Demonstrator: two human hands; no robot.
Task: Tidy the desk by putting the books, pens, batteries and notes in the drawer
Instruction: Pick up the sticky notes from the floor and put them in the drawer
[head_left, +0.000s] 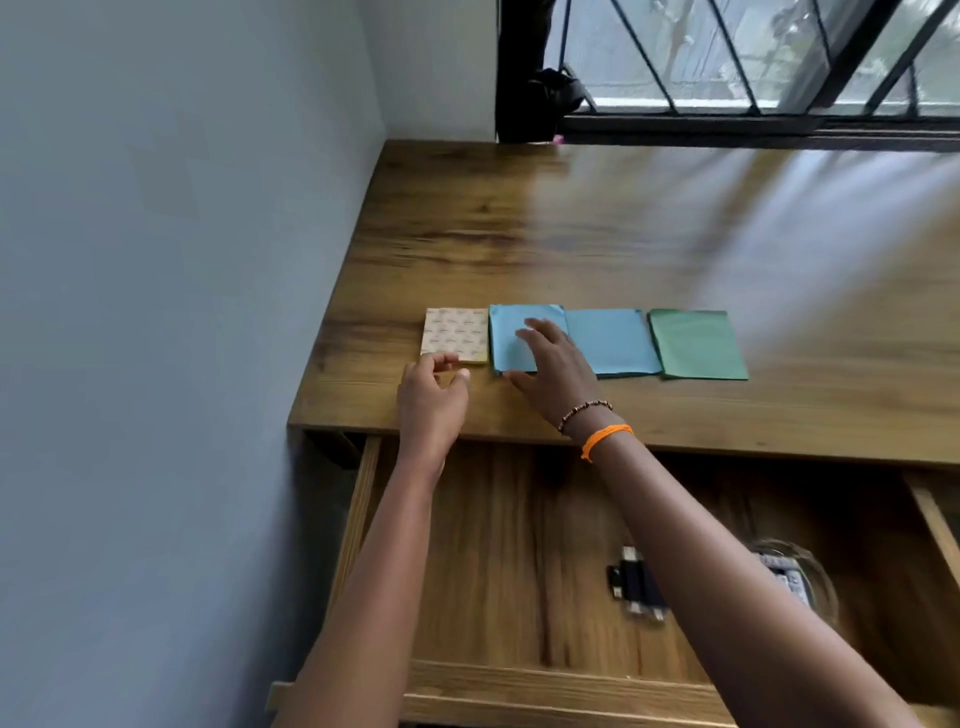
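A row of note pads lies on the wooden desk (623, 234): a cream patterned pad (454, 332), two blue pads (506, 332) (613, 340) and a green pad (696, 345). My left hand (431, 400) hovers at the near edge of the cream pad, fingers loosely curled, holding nothing. My right hand (556, 371) is spread over the left blue pad, its fingers straight above or on it. Below, the drawer (493, 545) stands pulled out, with dark batteries (636, 584) lying on its floor.
A clear round dish (800, 577) with small items sits in the drawer at the right, partly behind my right forearm. A grey wall runs along the desk's left side. A barred window stands behind the desk's far edge.
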